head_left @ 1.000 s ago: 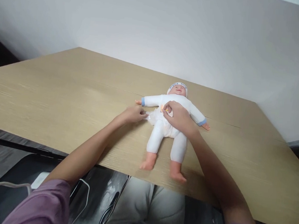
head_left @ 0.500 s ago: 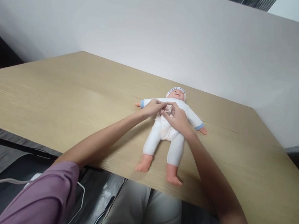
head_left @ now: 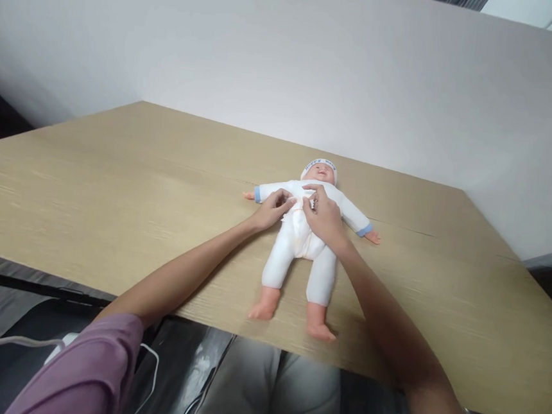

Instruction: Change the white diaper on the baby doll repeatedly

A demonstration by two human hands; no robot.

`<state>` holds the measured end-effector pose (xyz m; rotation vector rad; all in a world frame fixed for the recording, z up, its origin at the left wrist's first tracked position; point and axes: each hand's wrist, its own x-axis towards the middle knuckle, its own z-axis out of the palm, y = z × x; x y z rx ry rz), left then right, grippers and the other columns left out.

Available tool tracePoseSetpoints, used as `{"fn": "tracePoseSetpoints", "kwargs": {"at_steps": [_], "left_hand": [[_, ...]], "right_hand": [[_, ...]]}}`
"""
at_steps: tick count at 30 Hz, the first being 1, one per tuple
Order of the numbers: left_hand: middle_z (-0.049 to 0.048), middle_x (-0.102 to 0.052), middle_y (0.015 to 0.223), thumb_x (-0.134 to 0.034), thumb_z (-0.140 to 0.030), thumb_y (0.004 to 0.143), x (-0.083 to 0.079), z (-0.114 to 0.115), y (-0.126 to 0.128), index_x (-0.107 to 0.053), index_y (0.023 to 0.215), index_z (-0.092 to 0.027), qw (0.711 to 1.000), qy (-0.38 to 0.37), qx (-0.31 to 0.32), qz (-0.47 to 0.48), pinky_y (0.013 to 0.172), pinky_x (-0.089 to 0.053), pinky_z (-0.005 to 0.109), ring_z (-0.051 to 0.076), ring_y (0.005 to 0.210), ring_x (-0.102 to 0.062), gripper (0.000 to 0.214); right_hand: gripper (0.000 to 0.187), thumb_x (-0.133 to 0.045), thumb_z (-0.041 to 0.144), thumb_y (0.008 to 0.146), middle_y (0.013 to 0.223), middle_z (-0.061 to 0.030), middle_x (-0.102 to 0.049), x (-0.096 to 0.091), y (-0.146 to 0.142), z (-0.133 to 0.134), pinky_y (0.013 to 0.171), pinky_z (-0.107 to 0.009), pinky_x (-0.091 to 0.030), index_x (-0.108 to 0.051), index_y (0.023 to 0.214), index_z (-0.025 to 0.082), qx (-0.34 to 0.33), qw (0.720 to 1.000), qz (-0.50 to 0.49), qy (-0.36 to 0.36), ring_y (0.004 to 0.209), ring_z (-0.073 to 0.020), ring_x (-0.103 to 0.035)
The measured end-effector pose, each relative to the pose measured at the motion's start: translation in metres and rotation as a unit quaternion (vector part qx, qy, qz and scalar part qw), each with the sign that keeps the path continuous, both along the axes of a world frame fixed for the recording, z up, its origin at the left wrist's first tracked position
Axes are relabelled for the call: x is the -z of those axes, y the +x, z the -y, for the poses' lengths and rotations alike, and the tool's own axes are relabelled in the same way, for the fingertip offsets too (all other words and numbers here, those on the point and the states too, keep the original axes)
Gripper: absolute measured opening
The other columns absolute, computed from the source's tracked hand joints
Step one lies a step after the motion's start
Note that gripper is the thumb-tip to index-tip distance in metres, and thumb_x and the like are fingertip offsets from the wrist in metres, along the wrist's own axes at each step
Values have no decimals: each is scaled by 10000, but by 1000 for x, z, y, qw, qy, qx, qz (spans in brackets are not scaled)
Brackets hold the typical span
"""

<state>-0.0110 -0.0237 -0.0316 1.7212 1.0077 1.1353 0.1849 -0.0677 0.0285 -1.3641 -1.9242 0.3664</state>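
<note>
A baby doll (head_left: 301, 248) in a white suit with blue cuffs and a white cap lies on its back on the light wooden table (head_left: 114, 180), feet toward me. My left hand (head_left: 272, 208) rests on the doll's waist at its left side, fingers curled and pinching the white cloth there. My right hand (head_left: 322, 216) lies on the doll's belly and chest, fingertips pressed together on the cloth at the middle of the suit. Both hands touch the doll and nearly meet over its belly.
A white wall stands just behind the table's far edge. Below the near edge I see my grey trousers (head_left: 265, 386), a white cable (head_left: 3, 340) and a white device (head_left: 58, 349) at the lower left. The table's right corner ends near a dark floor.
My left hand moved from the cloth at the doll's side up onto its waist, then shifted slightly down and left. My right hand stayed on the belly. The white cloth flap now lies against the doll.
</note>
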Motion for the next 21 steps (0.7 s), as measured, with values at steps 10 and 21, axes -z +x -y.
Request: {"fn": "tracePoseSetpoints", "kwargs": {"at_steps": [10, 21], "left_hand": [[79, -730, 1078, -593, -486, 1086, -30, 33, -1, -608, 1137, -234, 984, 65, -147, -73, 889, -506, 397, 236, 927, -631, 258], [72, -776, 1058, -476, -422, 1157, -46, 136, -17, -705, 1051, -254, 927, 182, 175, -279, 1014, -494, 445, 282, 1039, -647, 304]], "right_hand": [[451, -429, 64, 924, 1282, -149, -709, 11, -12, 7, 1019, -450, -554, -656, 1284, 213, 61, 991, -14, 119, 1143, -306, -673], [59, -591, 282, 1061, 1054, -52, -776, 16, 32, 137, 837, -422, -598, -638, 1082, 309, -93, 995, -18, -19, 908, -274, -752]]}}
